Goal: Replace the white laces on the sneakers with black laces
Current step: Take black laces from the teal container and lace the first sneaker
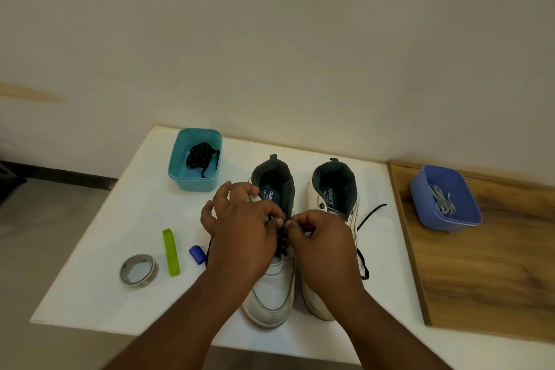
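Observation:
Two white sneakers stand side by side on the white table, toes toward me. Over the left sneaker, my left hand and my right hand meet at its eyelets, and each pinches the black lace threaded there. The right sneaker has a loose black lace end trailing off its right side onto the table. A teal tub at the back left holds a bundled black lace. A blue tub on the right holds white laces.
On the table left of the sneakers lie a metal-rimmed round lid, a green stick and a small blue cap. A wooden board under the blue tub lies along the table's right side. A pale wall stands behind.

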Available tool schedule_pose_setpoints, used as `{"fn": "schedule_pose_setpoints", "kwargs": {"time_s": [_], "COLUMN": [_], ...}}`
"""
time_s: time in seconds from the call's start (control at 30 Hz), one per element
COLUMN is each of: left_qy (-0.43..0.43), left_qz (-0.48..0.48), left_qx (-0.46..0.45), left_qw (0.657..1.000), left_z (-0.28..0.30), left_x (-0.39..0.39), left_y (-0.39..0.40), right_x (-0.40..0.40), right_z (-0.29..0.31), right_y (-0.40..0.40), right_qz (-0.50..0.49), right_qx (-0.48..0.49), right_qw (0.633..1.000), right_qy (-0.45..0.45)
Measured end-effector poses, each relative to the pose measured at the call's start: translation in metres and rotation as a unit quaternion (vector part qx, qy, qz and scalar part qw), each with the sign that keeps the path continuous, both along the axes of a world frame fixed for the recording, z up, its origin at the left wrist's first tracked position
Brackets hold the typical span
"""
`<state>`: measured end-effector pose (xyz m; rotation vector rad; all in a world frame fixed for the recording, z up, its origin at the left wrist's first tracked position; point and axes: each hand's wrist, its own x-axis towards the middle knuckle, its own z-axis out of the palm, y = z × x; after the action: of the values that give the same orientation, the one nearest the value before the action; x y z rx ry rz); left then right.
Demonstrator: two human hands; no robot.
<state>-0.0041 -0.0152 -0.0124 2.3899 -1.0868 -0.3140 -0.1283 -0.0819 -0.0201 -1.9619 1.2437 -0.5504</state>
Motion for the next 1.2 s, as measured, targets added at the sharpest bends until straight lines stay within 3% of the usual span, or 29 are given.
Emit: {"fn": "schedule_pose_setpoints", "kwargs": {"time_s": [0.37, 0.93, 1.0, 1.03, 1.1, 1.13, 1.2], "left_qy": [-0.022, 0.028, 0.022, 0.014, -0.007, -0.017, -0.033], "left_qz": [0.012, -0.031, -0.046, -0.055, -0.077, -0.087, -0.096], "left_qx": [-0.031, -0.01, -0.005, -0.002, 0.016, 0.027, 0.043], "left_qw": [0.999, 0.999, 0.999, 0.998, 0.997, 0.996, 0.994], "left_z": [-0.004, -0.003, -0.001, 0.001, 0.003, 0.004, 0.006], "left_x": [-0.008, 0.0, 0.002, 0.004, 0.005, 0.006, 0.007], "left_y": [-0.002, 0.002, 0.006, 0.007, 0.011, 0.012, 0.013], "right_x": [-0.003, -0.005, -0.005, -0.004, 0.001, 0.001, -0.001], "right_z": [-0.002, 0.006, 0.008, 0.011, 0.025, 0.032, 0.048], "right_y": [-0.009, -0.008, -0.012, -0.014, -0.013, -0.014, -0.015], "right_qz": [0.044, 0.04, -0.015, -0.059, -0.134, -0.164, -0.199], "right_qx": [-0.02, -0.061, -0.016, 0.048, 0.198, 0.193, 0.056], "right_qw": [0.998, 0.996, 1.0, 0.993, 0.926, 0.895, 0.866], "right_qy": [0.038, 0.045, -0.015, -0.09, -0.292, -0.368, -0.456]}}
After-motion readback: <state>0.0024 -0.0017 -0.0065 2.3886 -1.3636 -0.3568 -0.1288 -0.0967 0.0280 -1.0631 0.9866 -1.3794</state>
